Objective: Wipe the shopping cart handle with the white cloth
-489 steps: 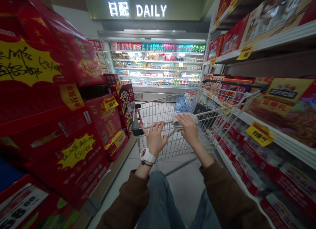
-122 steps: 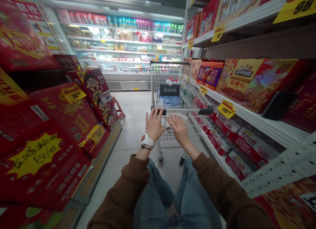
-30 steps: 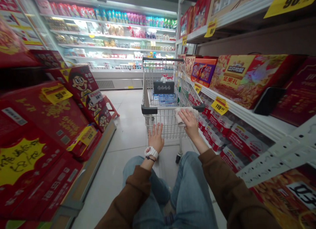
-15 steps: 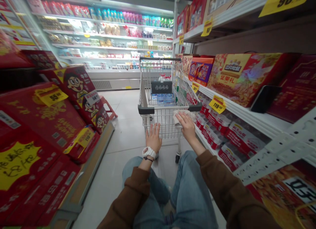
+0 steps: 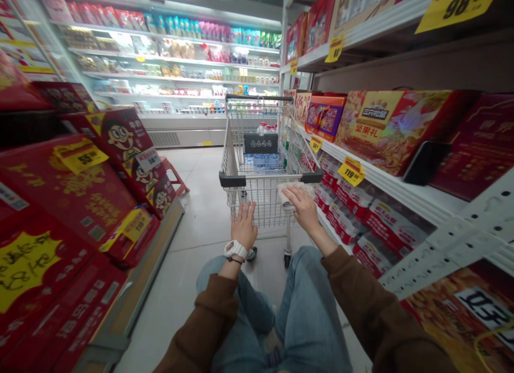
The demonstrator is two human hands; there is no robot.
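A metal shopping cart [image 5: 257, 177] with a grey handle and dark end caps stands in front of my knees. My right hand [image 5: 303, 206] holds a pale cloth [image 5: 286, 195] against the wire mesh, just under the handle's right end. Part of the cloth is hidden by my fingers. Lower and to the left, my left hand [image 5: 244, 223] is open, its fingers stretched towards the mesh; whether the fingertips touch the wire I cannot tell. A white watch and a dark band are on that wrist.
Red gift boxes [image 5: 72, 196] lean on a low display at left. Shelves [image 5: 417, 193] at right carry gift boxes, a dark phone [image 5: 424, 161] and packs of bottles [image 5: 375, 231]. A red stool [image 5: 175, 177] and a lit refrigerated case [image 5: 172, 57] stand farther off.
The cart and both hands sit slightly farther left in the view. My right hand stays on the cloth, and my left hand remains open in front of the mesh.
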